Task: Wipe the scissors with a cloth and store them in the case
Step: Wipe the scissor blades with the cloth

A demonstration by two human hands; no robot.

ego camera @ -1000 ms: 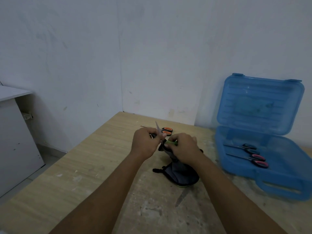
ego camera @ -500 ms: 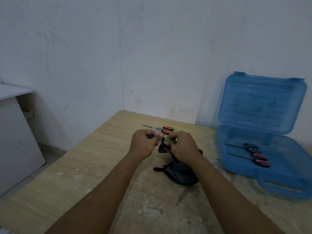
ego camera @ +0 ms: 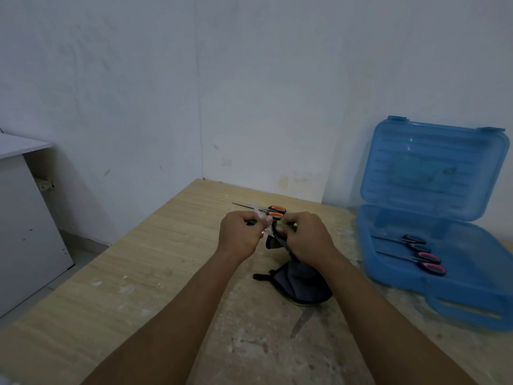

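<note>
Case (ego camera: 472, 298) stands open, holding two scissor pairs (ego camera: 426, 258); our left hand (ego camera: 240, 234) grips scissors (ego camera: 251, 222), our right hand (ego camera: 308, 240) pinches cloth (ego camera: 301, 283).

The counter (ego camera: 155, 262) is pale matt wood, rough with dried white smears. The case (ego camera: 433, 173) is glossy translucent blue plastic with a ribbed lid. The cloth (ego camera: 299, 284) in my right hand (ego camera: 308, 240) is soft, dark, matt fabric. The scissors (ego camera: 265, 232) in my left hand (ego camera: 238, 234) show dull metal. The spare pair (ego camera: 276, 210) has smooth orange-and-black plastic handles.

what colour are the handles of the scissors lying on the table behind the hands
Orange with black trim, on the far scissors; the head view shows it best.
</note>
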